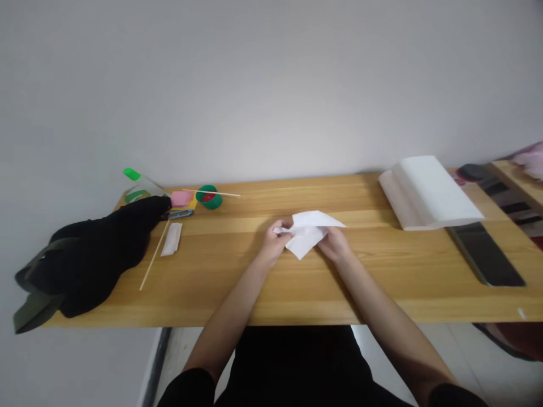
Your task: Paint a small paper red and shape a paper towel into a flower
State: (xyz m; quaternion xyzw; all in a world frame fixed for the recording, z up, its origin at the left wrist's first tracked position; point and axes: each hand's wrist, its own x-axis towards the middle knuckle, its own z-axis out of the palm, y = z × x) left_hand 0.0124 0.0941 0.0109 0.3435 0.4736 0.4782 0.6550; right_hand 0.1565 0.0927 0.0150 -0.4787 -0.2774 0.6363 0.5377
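Note:
A partly folded sheet of white paper point(307, 234) is held between my two hands, just above the middle of the wooden table point(237, 271). My left hand point(275, 242) pinches the sheet's left corner between thumb and fingers. At the other side, my right hand point(334, 243) grips the right part, its fingertips hidden behind the paper. One flap points down toward me and another pointed edge sticks out to the upper right.
At left lie a black cloth item point(97, 254), thin wooden sticks point(155, 254), a small white folded packet point(171, 239), pink sticky notes point(181, 198), a blue-handled tool point(180, 213) and a green tape roll point(214, 200). At right, a white paper stack point(436, 192) overlaps a dark phone point(486, 254).

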